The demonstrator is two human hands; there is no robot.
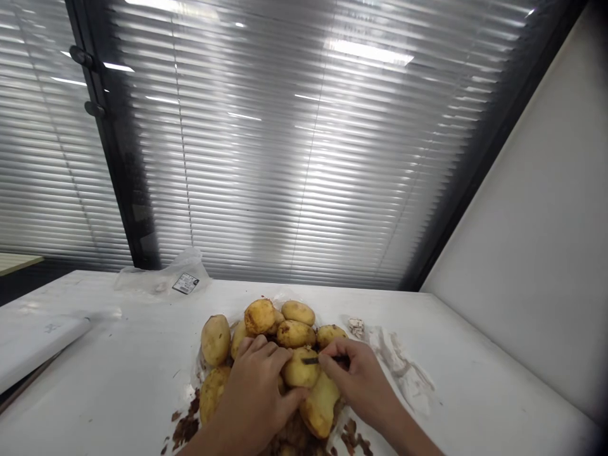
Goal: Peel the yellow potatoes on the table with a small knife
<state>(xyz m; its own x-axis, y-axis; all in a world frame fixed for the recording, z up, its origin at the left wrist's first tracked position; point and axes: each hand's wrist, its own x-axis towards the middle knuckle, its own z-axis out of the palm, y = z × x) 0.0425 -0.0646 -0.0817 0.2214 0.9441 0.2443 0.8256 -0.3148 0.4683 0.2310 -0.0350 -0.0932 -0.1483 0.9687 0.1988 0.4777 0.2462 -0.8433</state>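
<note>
Several yellow-brown potatoes lie piled on clear plastic at the front middle of the table. My left hand [263,386] is closed round the left side of one potato [300,370] in the middle of the pile. A small dark blade [310,361] lies against that potato's surface, its other end pinched in the fingers of my right hand [356,375]. Below this potato sits another with a pale, peeled-looking face [320,405]. Brown peel scraps [186,425] are scattered at the left of the pile, and more lie at its lower right.
A clear plastic bag with a label [185,283] lies at the back left of the white table [137,373]. A white flat object [38,342] is at the left edge. Crumpled tissue [409,380] lies on the right. Window blinds stand behind.
</note>
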